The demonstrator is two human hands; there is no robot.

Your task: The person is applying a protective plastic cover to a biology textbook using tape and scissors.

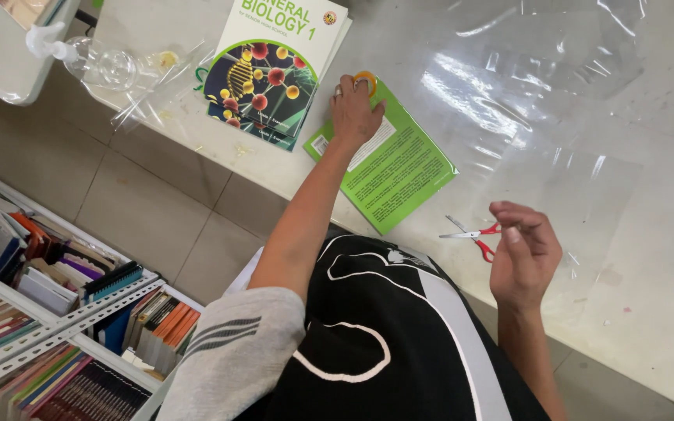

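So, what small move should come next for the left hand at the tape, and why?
Probably the left hand should lift the tape roll off the green book and carry it toward the right hand. Its fingers already rest on the roll, the right hand hovers empty just beside the scissors, and the clear plastic sheet lies spread on the table.

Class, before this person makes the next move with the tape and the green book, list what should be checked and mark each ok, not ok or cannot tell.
1. Left hand on the tape roll: ok, fingers rest on it.
2. Green book lies flat on the table: ok.
3. Scissors within reach: ok, beside the right hand.
4. Right hand free: cannot tell, fingertips pinched.
5. Clear plastic sheet smooth: not ok, creases show.
6. Stacked books clear of the green book: ok.
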